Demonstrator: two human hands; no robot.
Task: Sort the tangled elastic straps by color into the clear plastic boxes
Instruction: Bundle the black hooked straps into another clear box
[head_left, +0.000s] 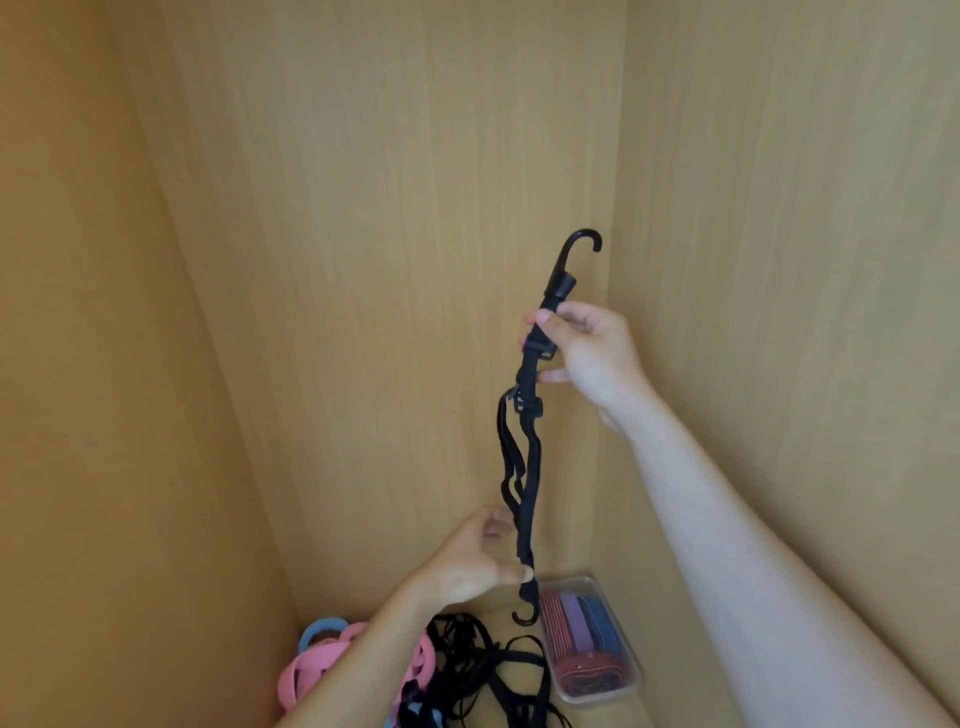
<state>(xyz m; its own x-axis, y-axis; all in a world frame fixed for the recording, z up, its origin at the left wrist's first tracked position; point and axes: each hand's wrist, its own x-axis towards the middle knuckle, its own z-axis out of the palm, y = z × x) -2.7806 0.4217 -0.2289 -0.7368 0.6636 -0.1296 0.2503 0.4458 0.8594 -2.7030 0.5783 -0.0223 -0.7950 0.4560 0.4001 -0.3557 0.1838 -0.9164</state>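
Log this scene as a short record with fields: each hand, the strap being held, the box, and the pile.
Right hand: grips the black strap near its upper hook
Left hand: pinches the same strap just above its lower hook
Strap state: held up roughly upright, a hook at each end
Clear box: holds red, purple and blue straps
Pile: black, pink and blue straps, tangled, left of the box

A black elastic strap with black plastic hooks (525, 467) is seen against ochre wood-grain panels (363, 208). Tangled black straps (467, 670) are flanked by pink bands (298, 678) and a light-blue loop (314, 630). A red-striped strap (557, 626), a purple strap (575, 621) and a blue-striped strap (600, 626) are seen in a clear plastic box (632, 682).
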